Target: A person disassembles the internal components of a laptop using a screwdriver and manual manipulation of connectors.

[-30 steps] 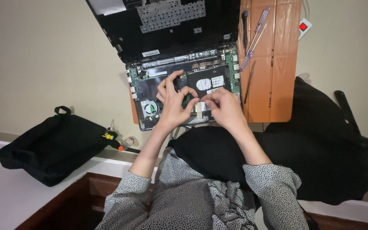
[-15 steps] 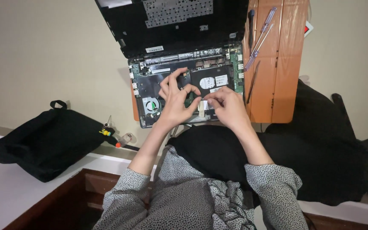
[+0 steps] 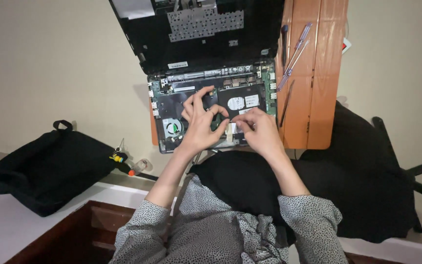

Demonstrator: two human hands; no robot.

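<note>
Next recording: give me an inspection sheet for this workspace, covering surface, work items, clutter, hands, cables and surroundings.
Surface: small orange wooden table, largely covered by the laptop.
Work items: opened laptop with its internals exposed; cooling fan at the near left corner; detached black cover panel lying beyond it.
Clutter: screwdrivers lying on the table to the right of the laptop.
Hands: left hand and right hand both over the laptop internals, fingertips pinching small parts; what they grip is too small to tell.
Cables: pale flat ribbon between the two hands.
Surroundings: black bag on the floor to the left; black chair to the right.
</note>
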